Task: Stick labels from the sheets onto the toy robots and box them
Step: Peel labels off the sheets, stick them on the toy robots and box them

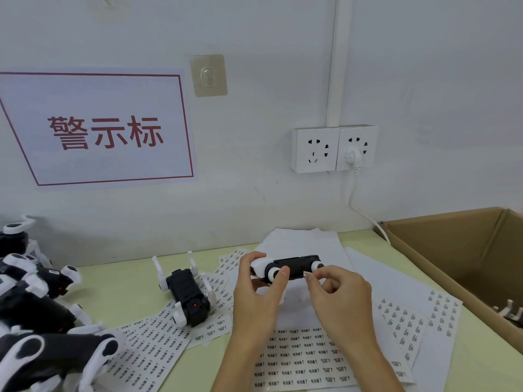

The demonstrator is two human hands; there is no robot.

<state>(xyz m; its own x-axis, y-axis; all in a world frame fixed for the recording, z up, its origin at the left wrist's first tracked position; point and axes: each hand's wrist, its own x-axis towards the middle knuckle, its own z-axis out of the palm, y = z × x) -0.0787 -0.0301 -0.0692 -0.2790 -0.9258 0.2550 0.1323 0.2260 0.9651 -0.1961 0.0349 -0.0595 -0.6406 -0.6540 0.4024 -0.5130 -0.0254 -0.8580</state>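
My left hand [259, 287] grips a black-and-white toy robot [294, 266], held sideways above the table. My right hand [339, 292] pinches a small white label [306, 274] at the robot's black underside, near its right end. Label sheets [300, 355] with rows of printed stickers lie spread under both hands. Another toy robot [188, 298] lies on its back to the left, its white legs pointing up. An open cardboard box [452, 244] stands at the right, with white legs of a robot [509, 314] showing inside it.
A pile of several black-and-white toy robots [36, 312] fills the left side of the pale green table [119, 292]. Plain white paper [305, 241] lies behind the held robot. A wall socket [334, 148] with a white cable sits above the table.
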